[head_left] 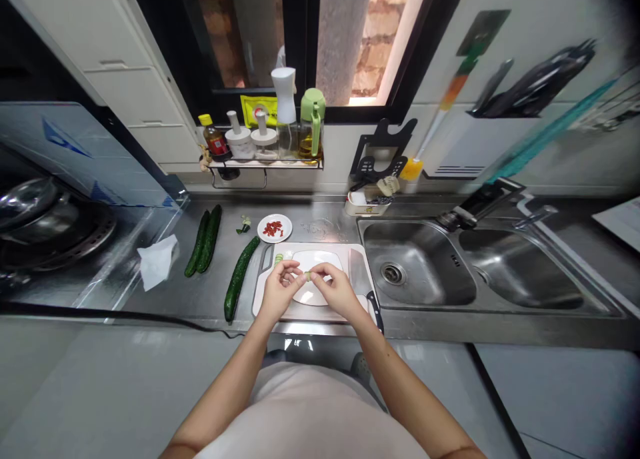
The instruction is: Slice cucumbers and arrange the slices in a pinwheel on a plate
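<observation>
Both hands are over a white plate that lies on a cutting board. Between their fingertips is a small pale green cucumber piece. My left hand pinches it from the left with thumb and forefinger, the other fingers loosely bent. From the right, my right hand pinches the same piece. More cucumber pieces lie at the board's upper left. A knife rests at the board's right edge, its blade flat on the board. A whole cucumber lies left of the board.
Two cucumbers, a paper towel and green scraps lie to the left. A small plate holds red pieces behind the board. At right is a double sink; a bottle rack hangs behind.
</observation>
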### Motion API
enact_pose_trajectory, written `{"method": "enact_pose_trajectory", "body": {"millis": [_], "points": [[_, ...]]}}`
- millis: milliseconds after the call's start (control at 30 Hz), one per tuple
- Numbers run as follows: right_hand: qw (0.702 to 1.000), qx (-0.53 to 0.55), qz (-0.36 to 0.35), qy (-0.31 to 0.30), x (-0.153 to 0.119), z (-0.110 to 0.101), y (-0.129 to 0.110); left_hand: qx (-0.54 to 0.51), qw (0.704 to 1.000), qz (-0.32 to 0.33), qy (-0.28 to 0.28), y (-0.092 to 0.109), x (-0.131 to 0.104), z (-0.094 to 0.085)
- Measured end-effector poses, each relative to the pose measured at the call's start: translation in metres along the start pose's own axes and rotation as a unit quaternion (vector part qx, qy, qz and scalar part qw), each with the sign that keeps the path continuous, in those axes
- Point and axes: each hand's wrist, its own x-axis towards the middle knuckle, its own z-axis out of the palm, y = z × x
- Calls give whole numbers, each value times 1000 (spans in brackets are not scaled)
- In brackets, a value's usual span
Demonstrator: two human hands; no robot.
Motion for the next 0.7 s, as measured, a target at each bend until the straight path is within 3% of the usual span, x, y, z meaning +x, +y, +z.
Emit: {"method": "enact_pose_trajectory", "body": {"millis": [100,233,300,567,700], "points": [[999,18,11,30,1,-1,1,-29,997,-68,3,-3,-4,1],[999,9,4,48,0,-3,2,-93,966,-223,-92,-5,-11,3],[999,-6,-7,50,0,-4,3,-128,950,-258,-117,-4,-13,4],[980,-144,-132,30,-5,-14,-5,-192,927,-293,-136,5,1,8],[968,-182,-174,21,-6,-18,-8,-187,935,-271,-131,9,7,12]]}}
